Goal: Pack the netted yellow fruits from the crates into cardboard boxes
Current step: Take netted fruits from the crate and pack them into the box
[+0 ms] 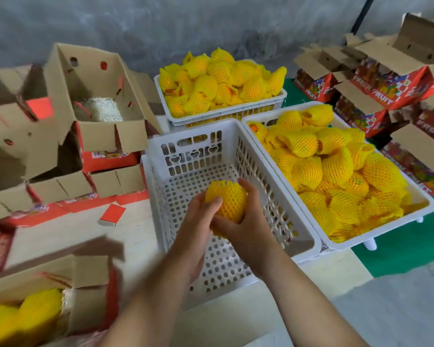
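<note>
Head view shows us cupping one netted fruit (226, 202) between left hand (203, 221) and right hand (246, 221) above the empty crate (296, 242), probably to steady its netting before boxing.

Left hand (198, 221): bare, forearm entering from the lower edge and angled up toward centre; palm turned inward, thumb laid across the near face of a netted yellow fruit (227, 202), fingers wrapped beneath it. Right hand (246, 226): bare, forearm entering from the lower right; fingers (247, 190) curled over the far side of the same fruit, thumb crossing under toward the left hand. Both hands closed on the fruit, touching each other, wrists near together, raised.
</note>
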Available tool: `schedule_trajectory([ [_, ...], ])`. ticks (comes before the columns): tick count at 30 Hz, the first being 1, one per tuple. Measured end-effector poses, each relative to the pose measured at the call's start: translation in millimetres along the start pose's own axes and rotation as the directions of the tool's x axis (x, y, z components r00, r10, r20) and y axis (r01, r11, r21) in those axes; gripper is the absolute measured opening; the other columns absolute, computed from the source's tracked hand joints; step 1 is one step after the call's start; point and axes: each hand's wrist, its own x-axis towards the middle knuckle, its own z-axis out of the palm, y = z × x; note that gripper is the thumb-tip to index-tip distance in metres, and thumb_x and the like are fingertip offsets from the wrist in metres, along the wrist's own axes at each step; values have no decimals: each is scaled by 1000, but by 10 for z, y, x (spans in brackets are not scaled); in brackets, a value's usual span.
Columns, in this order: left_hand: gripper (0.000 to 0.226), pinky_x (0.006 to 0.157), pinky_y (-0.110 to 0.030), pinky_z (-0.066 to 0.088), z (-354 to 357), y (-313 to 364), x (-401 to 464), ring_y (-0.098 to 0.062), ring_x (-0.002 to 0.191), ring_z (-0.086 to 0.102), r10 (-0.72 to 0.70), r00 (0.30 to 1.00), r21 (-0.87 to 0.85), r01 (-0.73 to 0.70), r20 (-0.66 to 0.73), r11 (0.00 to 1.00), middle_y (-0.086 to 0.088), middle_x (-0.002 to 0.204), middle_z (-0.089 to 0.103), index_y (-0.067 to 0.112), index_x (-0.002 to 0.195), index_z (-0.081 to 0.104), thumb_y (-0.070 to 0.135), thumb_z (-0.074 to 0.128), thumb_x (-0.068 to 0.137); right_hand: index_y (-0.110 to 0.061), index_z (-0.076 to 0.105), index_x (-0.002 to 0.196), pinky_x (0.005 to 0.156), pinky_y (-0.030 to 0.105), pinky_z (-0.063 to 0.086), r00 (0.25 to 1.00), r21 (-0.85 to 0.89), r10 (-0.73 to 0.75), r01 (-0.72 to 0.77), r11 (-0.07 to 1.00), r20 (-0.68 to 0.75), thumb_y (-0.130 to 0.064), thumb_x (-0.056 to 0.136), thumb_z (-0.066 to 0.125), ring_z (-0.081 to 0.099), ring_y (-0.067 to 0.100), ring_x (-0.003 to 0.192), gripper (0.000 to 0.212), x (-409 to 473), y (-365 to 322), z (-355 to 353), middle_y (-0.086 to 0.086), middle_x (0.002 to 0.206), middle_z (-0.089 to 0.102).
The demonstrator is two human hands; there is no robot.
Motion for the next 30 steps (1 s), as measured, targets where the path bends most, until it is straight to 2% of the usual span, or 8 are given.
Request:
schedule_trajectory([
  [4, 47, 92, -41, 54, -766, 45, -301, -16, 106, 73, -42, 991, 128, 27, 123, 991, 4, 113, 76, 40, 120, 68, 71, 58, 86, -50, 19, 150, 61, 19, 58, 996, 10, -23, 23, 1000, 87, -9, 82, 82, 75, 8, 81, 102, -198, 31, 638, -8, 100, 70],
  [9, 55, 84, -35, 60, -1964, 85, -820, -23, 97, 74, 93, 995, 194, -86, -30, 977, -2, 104, 78, 38, 107, 75, 80, 71, 71, -45, 22, 147, 67, 28, 62, 967, -50, -43, 57, 997, 250, -11, 81, 82, 76, 17, 88, 96, -432, 128, 1753, -2, 119, 61],
  [13, 66, 87, -39, 61, -2947, 37, -1240, -15, 102, 74, 65, 981, 144, -39, -181, 989, 4, 110, 78, 39, 110, 76, 85, 74, 61, -52, 35, 135, 75, 21, 59, 914, -69, 27, 1, 998, 406, -32, 83, 69, 68, -1, 97, 66, -572, 256, 2728, -10, 121, 60],
  [16, 42, 76, -32, 61, -3611, 10, -1472, -16, 95, 76, 65, 960, 179, -16, -272, 984, 4, 106, 79, 42, 107, 76, 73, 65, 81, -57, 50, 127, 95, 43, 57, 958, -174, 126, -82, 981, 259, -54, 69, 61, 65, 21, 112, 59, -530, 472, 3298, 2, 123, 65],
  [19, 23, 87, -36, 55, -4170, -118, -1596, -13, 95, 72, 87, 919, 368, 66, -384, 928, 6, 116, 74, 37, 110, 71, 49, 52, 104, -33, 51, 136, 72, 16, 56, 986, -370, 121, -69, 926, 118, -38, 82, 74, 64, -4, 90, 58, -456, 704, 3616, -3, 106, 61],
  [21, 18, 95, -36, 51, -4407, -244, -1684, -12, 105, 66, 185, 895, 645, 138, -407, 751, 12, 117, 71, 39, 115, 66, 37, 50, 106, -32, 42, 127, 70, 27, 58, 985, -463, 133, -69, 884, 107, -23, 80, 78, 62, -6, 81, 60, -432, 846, 3710, -4, 102, 55],
  [25, 30, 93, -37, 53, -4440, -518, -1782, -18, 110, 66, 88, 948, 886, 250, -306, 390, 11, 122, 67, 39, 124, 61, 45, 42, 101, -40, 11, 133, 85, 47, 56, 970, -807, 188, 17, 590, 157, -28, 73, 82, 64, 35, 98, 93, -363, 1040, 3883, 10, 115, 48],
  [30, 35, 92, -35, 53, -4459, -540, -1672, -17, 110, 65, 31, 947, 877, 283, -320, 388, 12, 123, 66, 43, 125, 60, 49, 44, 94, -48, -47, 134, 100, 52, 50, 969, -933, 212, 46, 356, 129, -17, 88, 70, 64, 43, 108, 130, -349, 1151, 3987, 26, 159, 4],
])
